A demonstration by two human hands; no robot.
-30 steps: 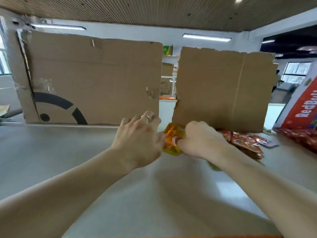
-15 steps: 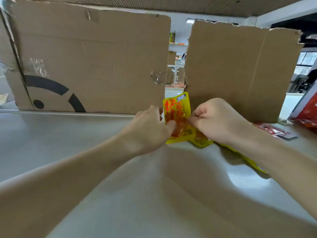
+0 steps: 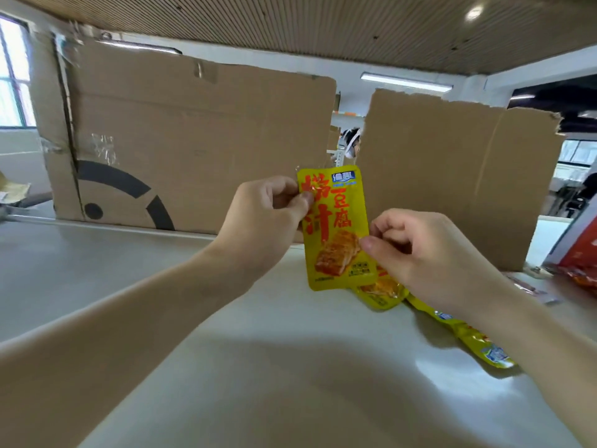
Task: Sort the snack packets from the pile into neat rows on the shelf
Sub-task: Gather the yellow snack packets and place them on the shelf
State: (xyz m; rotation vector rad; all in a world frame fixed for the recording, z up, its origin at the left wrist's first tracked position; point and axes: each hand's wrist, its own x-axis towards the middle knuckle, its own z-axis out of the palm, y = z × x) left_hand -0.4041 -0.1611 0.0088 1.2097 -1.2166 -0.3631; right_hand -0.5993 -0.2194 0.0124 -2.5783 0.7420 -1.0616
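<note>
Your right wrist hides part of the loose yellow packets (image 3: 381,294) lying on the shelf (image 3: 290,367) toward its right side; how many lie there is hard to tell. Just above them you hold a yellow tofu packet (image 3: 336,227) upright, long axis vertical, print facing you. Your left hand (image 3: 268,218) pinches its upper left edge and your right hand (image 3: 429,253) pinches its lower right edge. Behind stand a left cardboard sheet (image 3: 200,140) and a right cardboard sheet (image 3: 452,176), with a gap between them. The red packets (image 3: 584,279) at the far right are blurred and cut off.

Prob. shop/stockrm: shelf (image 3: 258,367), cardboard dividers (image 3: 210,140)
</note>
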